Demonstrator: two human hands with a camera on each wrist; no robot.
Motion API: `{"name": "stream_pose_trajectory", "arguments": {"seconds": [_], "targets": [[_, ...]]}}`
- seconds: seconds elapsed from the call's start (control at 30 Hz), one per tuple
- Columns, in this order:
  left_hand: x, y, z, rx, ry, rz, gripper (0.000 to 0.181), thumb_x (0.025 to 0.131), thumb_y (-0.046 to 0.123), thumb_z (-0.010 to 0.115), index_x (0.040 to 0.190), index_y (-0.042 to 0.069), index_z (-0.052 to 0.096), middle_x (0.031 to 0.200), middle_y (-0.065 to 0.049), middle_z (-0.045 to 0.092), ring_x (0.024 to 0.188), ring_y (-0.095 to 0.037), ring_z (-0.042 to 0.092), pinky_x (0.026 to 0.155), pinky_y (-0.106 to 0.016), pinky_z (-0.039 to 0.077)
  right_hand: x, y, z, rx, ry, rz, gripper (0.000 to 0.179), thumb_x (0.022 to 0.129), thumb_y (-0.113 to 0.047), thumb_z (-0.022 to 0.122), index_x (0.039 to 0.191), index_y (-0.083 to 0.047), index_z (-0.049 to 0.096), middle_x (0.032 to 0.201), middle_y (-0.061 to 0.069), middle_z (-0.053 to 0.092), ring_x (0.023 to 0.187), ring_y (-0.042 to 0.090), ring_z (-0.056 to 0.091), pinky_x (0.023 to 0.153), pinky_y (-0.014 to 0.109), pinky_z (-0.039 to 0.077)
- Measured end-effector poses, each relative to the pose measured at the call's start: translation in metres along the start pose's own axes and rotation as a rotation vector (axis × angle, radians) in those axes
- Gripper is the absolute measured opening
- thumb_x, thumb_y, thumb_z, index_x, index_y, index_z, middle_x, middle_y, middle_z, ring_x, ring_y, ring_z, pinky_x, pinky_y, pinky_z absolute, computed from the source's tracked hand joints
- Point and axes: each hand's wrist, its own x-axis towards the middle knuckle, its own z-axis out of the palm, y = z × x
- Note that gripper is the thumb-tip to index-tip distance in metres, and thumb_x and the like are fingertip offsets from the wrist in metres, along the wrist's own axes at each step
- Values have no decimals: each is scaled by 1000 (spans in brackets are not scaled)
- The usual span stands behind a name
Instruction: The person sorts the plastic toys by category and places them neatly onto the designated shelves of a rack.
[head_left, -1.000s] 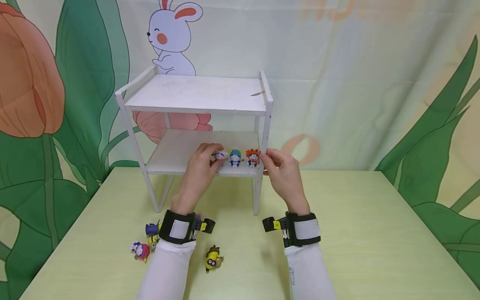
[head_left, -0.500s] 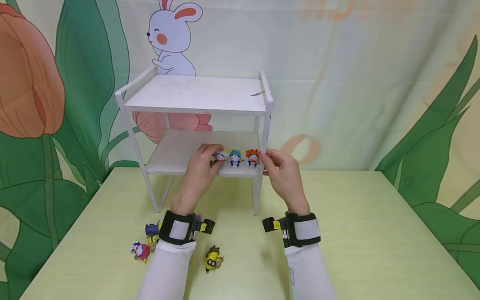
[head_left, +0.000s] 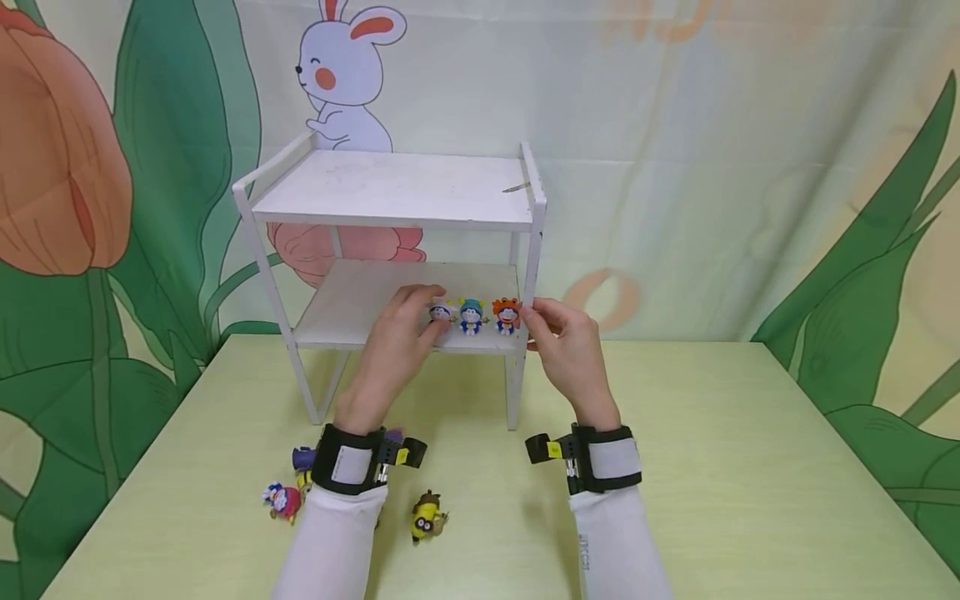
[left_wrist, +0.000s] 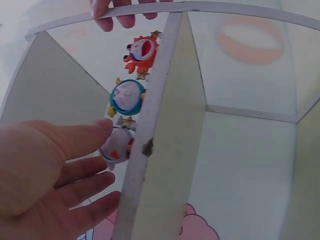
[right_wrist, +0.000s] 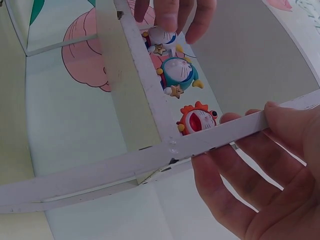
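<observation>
Three small figurines stand side by side at the right front of a white rack's lower shelf (head_left: 352,312). One has an orange crab hat (head_left: 506,315), the middle one a teal hat (head_left: 471,315), and the leftmost a white hat (left_wrist: 117,145). Beside the white-hatted figurine is my left hand (head_left: 397,342), its thumb tip right at the figurine's edge and its fingers loosely spread. My right hand (head_left: 566,346) holds the rack's front right post (right_wrist: 225,135) between thumb and fingers, close to the crab-hatted figurine.
A yellow figurine (head_left: 427,518) lies on the table in front of the rack. Left of my left sleeve lie a red-and-blue figurine (head_left: 283,502) and a blue-hatted one (head_left: 303,457), partly hidden. Above the lower shelf is the rack's upper shelf (head_left: 397,183).
My left hand has loosened and shifted slightly left, its fingertips parting a little around the white-hatted figurine. The right hand stays on the post; the three figurines stay in their row.
</observation>
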Motion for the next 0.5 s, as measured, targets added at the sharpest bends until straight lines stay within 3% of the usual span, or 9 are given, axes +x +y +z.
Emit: {"name": "stream_pose_trajectory", "arguments": {"seconds": [0.33, 0.5], "targets": [[-12, 4, -22, -4, 65, 52, 33, 93, 10, 67, 123, 0, 60, 126, -16, 57, 119, -31, 53, 102, -42, 41, 0, -3, 1, -15, 5, 8, 23, 98, -16, 61, 110, 1, 71, 100, 16, 70, 83, 24, 67, 68, 35, 58], [-21, 0, -33, 11, 66, 36, 29, 94, 10, 66, 122, 0, 62, 123, -16, 59, 118, -31, 53, 101, -43, 41, -1, -2, 0, -13, 1, 15, 23, 99, -16, 60, 110, 1, 70, 99, 16, 70, 84, 25, 67, 70, 41, 58]]}}
